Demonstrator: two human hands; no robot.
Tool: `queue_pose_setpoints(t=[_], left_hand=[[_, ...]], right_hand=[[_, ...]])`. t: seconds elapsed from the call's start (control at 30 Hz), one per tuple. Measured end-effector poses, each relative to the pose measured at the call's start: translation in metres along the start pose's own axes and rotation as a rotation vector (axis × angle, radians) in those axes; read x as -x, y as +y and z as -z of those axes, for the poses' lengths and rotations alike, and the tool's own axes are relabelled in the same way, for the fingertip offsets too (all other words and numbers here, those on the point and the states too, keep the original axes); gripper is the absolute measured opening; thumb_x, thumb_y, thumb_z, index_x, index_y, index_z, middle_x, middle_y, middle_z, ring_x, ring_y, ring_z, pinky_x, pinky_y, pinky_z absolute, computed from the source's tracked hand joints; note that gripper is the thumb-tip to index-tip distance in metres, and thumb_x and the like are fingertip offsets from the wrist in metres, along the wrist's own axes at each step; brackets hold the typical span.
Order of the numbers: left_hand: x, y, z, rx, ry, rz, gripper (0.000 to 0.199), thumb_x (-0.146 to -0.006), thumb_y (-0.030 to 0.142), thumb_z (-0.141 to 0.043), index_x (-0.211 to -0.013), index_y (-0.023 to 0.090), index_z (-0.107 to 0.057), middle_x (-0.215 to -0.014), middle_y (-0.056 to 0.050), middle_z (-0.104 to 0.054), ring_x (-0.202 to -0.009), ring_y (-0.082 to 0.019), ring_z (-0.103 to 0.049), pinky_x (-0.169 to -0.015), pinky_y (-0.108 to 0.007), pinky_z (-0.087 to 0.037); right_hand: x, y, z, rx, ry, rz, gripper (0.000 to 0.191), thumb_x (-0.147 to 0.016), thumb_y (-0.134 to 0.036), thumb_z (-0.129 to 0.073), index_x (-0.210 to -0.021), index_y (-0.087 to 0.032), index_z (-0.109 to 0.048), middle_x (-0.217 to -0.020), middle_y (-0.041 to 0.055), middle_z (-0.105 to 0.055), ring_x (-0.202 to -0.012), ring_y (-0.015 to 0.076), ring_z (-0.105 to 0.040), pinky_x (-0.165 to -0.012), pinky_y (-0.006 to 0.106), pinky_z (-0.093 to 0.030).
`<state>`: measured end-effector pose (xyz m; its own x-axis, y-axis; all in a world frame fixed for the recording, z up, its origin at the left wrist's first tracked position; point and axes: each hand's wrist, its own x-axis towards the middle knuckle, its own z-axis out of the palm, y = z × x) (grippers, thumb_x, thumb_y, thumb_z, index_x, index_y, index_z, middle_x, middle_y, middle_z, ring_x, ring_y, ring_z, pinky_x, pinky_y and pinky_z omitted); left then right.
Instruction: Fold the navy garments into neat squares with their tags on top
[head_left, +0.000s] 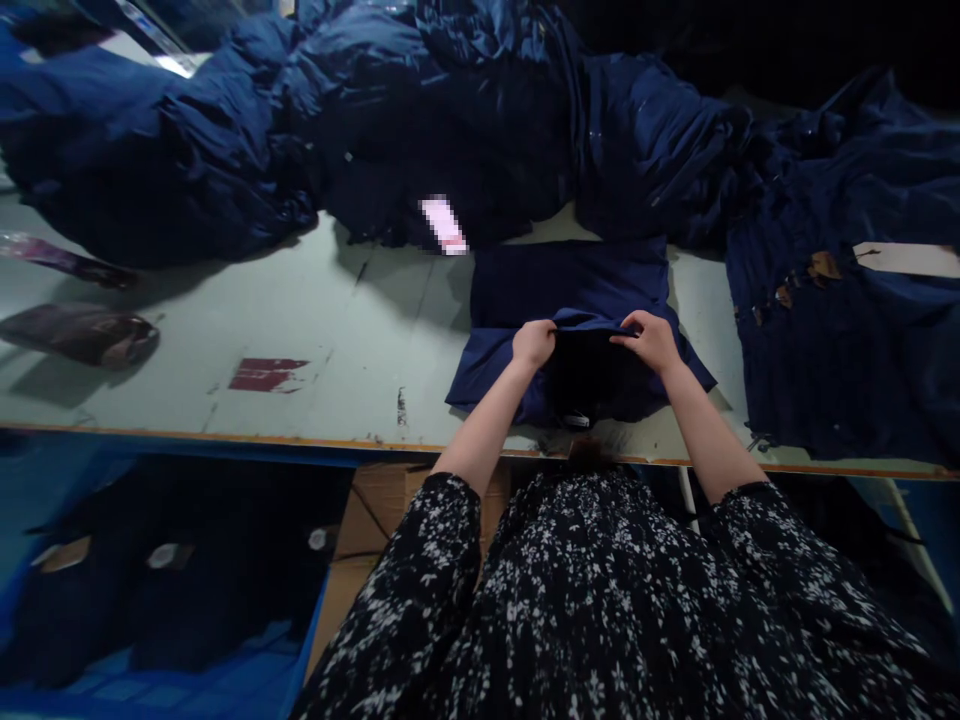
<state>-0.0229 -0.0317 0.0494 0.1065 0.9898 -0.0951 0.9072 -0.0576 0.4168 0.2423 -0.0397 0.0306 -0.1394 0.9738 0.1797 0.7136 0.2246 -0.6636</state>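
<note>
A navy blue garment (570,280), partly folded, lies on the pale green table (360,360) in front of me. My left hand (534,345) is closed on a raised edge of its cloth, left of the middle. On the right, my right hand (649,340) pinches the same edge between thumb and fingers. The lifted cloth runs between the two hands, and a dark inside shows below it. A small light label lies near the garment's front edge. What kind of garment it is, I cannot tell.
Piles of navy garments (450,120) line the table's back. More navy garments (825,350), one with a white tag (907,258), lie at right. A dark wrapped bundle (79,335) sits at left. Below the front edge are a blue bin (247,650) of dark clothes and a cardboard box (375,520).
</note>
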Motion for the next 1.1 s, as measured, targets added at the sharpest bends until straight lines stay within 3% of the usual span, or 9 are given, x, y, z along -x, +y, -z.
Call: queue_pose_setpoints(t=[0.13,0.3,0.4,0.53,0.63,0.7,0.8,0.97,1.1], left_hand=[[0.013,-0.004,0.013,0.112,0.134,0.096,0.024,-0.095,0.015,-0.046,-0.099,0.018,-0.069,-0.099,-0.007,-0.076,-0.093,-0.02,-0.067,-0.083,-0.028,-0.048],[0.046,0.0,0.017,-0.129,0.142,0.05,0.016,-0.092,0.028,-0.062,-0.106,0.02,-0.066,-0.101,-0.01,-0.072,-0.096,-0.027,-0.069,-0.079,-0.032,-0.045],[0.058,-0.006,0.015,-0.24,0.221,0.033,0.015,-0.093,0.018,-0.054,-0.101,0.02,-0.066,-0.111,-0.015,-0.07,-0.101,-0.029,-0.068,-0.077,-0.034,-0.045],[0.062,-0.015,0.01,-0.296,0.188,0.081,0.022,-0.087,0.006,-0.049,-0.093,0.019,-0.065,-0.102,-0.014,-0.07,-0.092,-0.027,-0.069,-0.072,-0.033,-0.042],[0.063,-0.02,0.007,-0.288,0.265,0.087,0.022,-0.089,0.007,-0.049,-0.096,0.021,-0.065,-0.104,-0.012,-0.07,-0.093,-0.026,-0.068,-0.074,-0.033,-0.044],[0.064,-0.024,0.006,-0.295,0.147,0.03,0.023,-0.088,0.007,-0.05,-0.098,0.022,-0.065,-0.103,-0.01,-0.071,-0.092,-0.025,-0.069,-0.074,-0.032,-0.044],[0.067,-0.029,0.008,-0.29,-0.06,-0.001,0.026,-0.081,0.002,-0.056,-0.096,0.021,-0.066,-0.099,-0.009,-0.072,-0.089,-0.025,-0.07,-0.072,-0.031,-0.044],[0.074,-0.038,0.013,-0.245,0.176,0.067,0.031,-0.084,0.003,-0.053,-0.104,0.022,-0.066,-0.106,-0.009,-0.072,-0.1,-0.025,-0.068,-0.081,-0.031,-0.047],[0.073,-0.051,0.021,-0.337,-0.171,0.017,0.03,-0.078,-0.001,-0.057,-0.096,0.021,-0.066,-0.101,-0.008,-0.07,-0.092,-0.024,-0.069,-0.076,-0.029,-0.047]], right_hand=[[0.005,-0.005,0.005,0.282,0.021,-0.047,0.017,-0.085,-0.023,-0.063,-0.098,-0.023,-0.074,-0.098,0.0095,-0.068,-0.092,0.0265,-0.06,-0.08,0.035,-0.047],[0.014,-0.025,-0.001,0.39,0.054,-0.126,0.032,-0.084,-0.01,-0.053,-0.105,-0.022,-0.074,-0.106,0.0124,-0.064,-0.097,0.0277,-0.058,-0.078,0.035,-0.046],[0.02,-0.034,-0.002,0.407,0.112,-0.082,0.035,-0.087,-0.009,-0.05,-0.111,-0.023,-0.072,-0.113,0.0133,-0.062,-0.103,0.029,-0.057,-0.078,0.036,-0.046],[0.032,-0.035,-0.002,0.485,-0.019,-0.177,0.033,-0.084,-0.006,-0.053,-0.107,-0.021,-0.071,-0.112,0.0147,-0.061,-0.096,0.0283,-0.059,-0.074,0.035,-0.046],[0.045,-0.026,-0.002,0.48,0.086,-0.169,0.038,-0.087,-0.008,-0.05,-0.117,-0.022,-0.068,-0.117,0.0149,-0.06,-0.101,0.0287,-0.06,-0.075,0.035,-0.048],[0.052,-0.019,-0.002,0.482,0.074,-0.152,0.038,-0.088,-0.01,-0.051,-0.12,-0.023,-0.066,-0.115,0.014,-0.061,-0.099,0.0277,-0.062,-0.075,0.034,-0.049],[0.062,-0.011,0.001,0.518,-0.169,-0.294,0.035,-0.081,-0.007,-0.058,-0.111,-0.022,-0.068,-0.106,0.0129,-0.062,-0.084,0.024,-0.065,-0.071,0.033,-0.049],[0.077,-0.007,0.003,0.417,0.024,-0.161,0.037,-0.083,-0.006,-0.05,-0.112,-0.021,-0.068,-0.115,0.0131,-0.061,-0.093,0.0249,-0.063,-0.078,0.034,-0.049],[0.091,-0.003,0.0,0.383,-0.186,-0.154,0.037,-0.073,-0.001,-0.052,-0.094,-0.024,-0.072,-0.101,0.0084,-0.062,-0.084,0.0226,-0.061,-0.071,0.031,-0.047]])
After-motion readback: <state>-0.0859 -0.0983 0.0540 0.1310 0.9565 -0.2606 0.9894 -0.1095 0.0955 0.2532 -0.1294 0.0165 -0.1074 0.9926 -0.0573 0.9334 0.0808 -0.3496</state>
